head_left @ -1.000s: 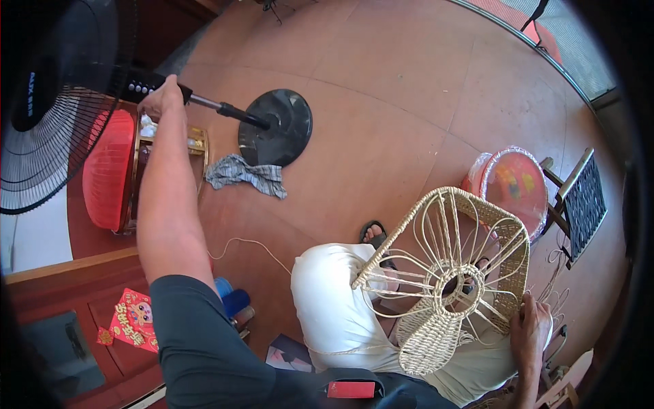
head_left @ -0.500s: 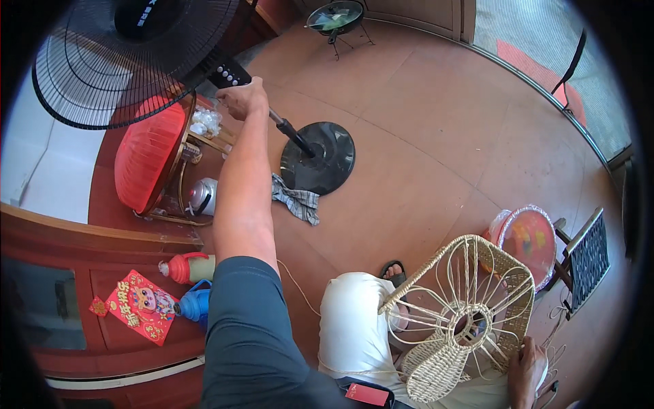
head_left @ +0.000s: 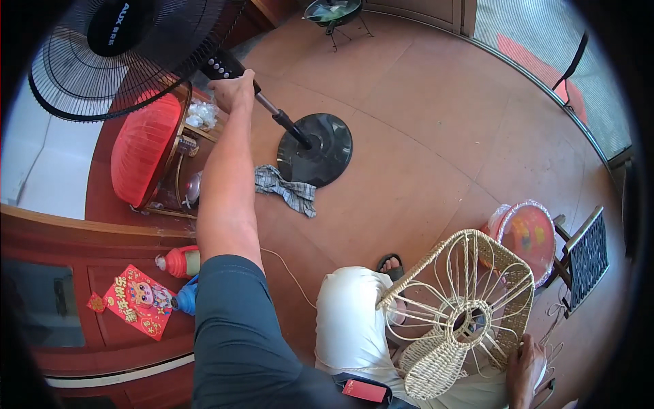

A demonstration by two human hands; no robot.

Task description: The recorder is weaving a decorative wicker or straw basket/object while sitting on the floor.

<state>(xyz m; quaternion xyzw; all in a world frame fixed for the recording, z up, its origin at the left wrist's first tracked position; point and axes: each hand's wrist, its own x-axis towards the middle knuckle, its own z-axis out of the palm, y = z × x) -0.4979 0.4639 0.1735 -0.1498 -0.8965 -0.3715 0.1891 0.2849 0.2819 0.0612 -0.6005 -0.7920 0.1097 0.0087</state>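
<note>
My left arm reaches out to a black standing fan point(head_left: 223, 67). My left hand point(head_left: 235, 92) is closed round its post, just below the panel of buttons. The fan's round caged head is at the upper left, and its round black base point(head_left: 315, 150) rests on the floor. A half-woven straw piece point(head_left: 470, 320), with cord spokes fanning out from a ring and a woven rim, lies across my lap. At its lower right edge my right hand point(head_left: 526, 373) grips the rim; part of the fingers is hidden behind it.
A checked cloth point(head_left: 289, 189) lies by the fan base. Left of it stands a small rack with a red domed cover point(head_left: 144, 150). Thermos flasks point(head_left: 182, 262) stand by the red cabinet. On the right are a plastic-wrapped red tub point(head_left: 528, 242) and a black woven stool point(head_left: 587, 262).
The fan head has shifted left and turned a little, with my left hand moving left along with it. My right hand and the straw piece stay nearly where they were.
</note>
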